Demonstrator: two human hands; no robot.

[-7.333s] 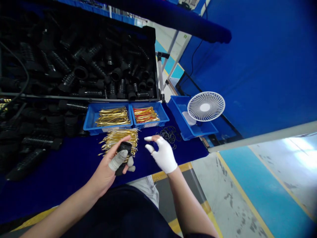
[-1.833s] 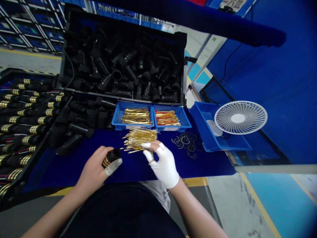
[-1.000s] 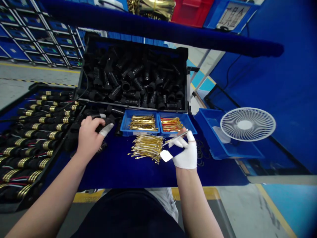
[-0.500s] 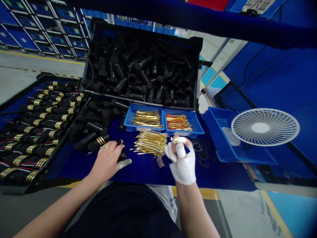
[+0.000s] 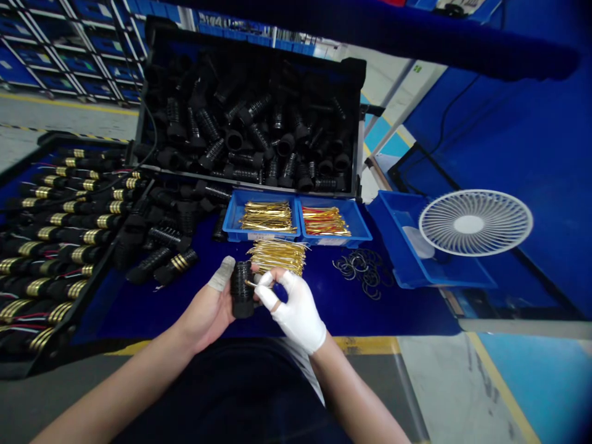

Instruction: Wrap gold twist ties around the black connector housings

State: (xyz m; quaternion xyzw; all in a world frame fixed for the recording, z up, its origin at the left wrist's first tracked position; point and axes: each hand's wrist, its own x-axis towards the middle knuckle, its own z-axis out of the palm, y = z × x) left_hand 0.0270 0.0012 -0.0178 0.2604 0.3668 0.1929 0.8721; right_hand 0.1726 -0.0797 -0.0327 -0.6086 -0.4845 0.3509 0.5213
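Note:
My left hand (image 5: 210,308), its thumb covered by a grey finger cot, holds a black ribbed cylinder (image 5: 243,290) upright over the front of the blue work surface. My right hand (image 5: 296,308), in a white glove with bare fingertips partly showing, pinches a thin gold-coloured strip with a white wire (image 5: 251,283) against the cylinder's side. Just behind the hands lies a pile of gold strips with white wires (image 5: 277,256), partly covered by my right fingers.
Two blue trays hold gold strips (image 5: 268,217) and red-wired strips (image 5: 326,221). Dark rings (image 5: 363,268) lie to the right, near a white fan (image 5: 476,223). Behind stands a crate of black cylinders (image 5: 250,135); a tray of gold-banded cylinders (image 5: 46,234) is at left.
My left hand has lifted the black cylinder from the table and turned palm inward. My right hand has moved left and down, bringing the gold strip to the cylinder. The view has shifted slightly.

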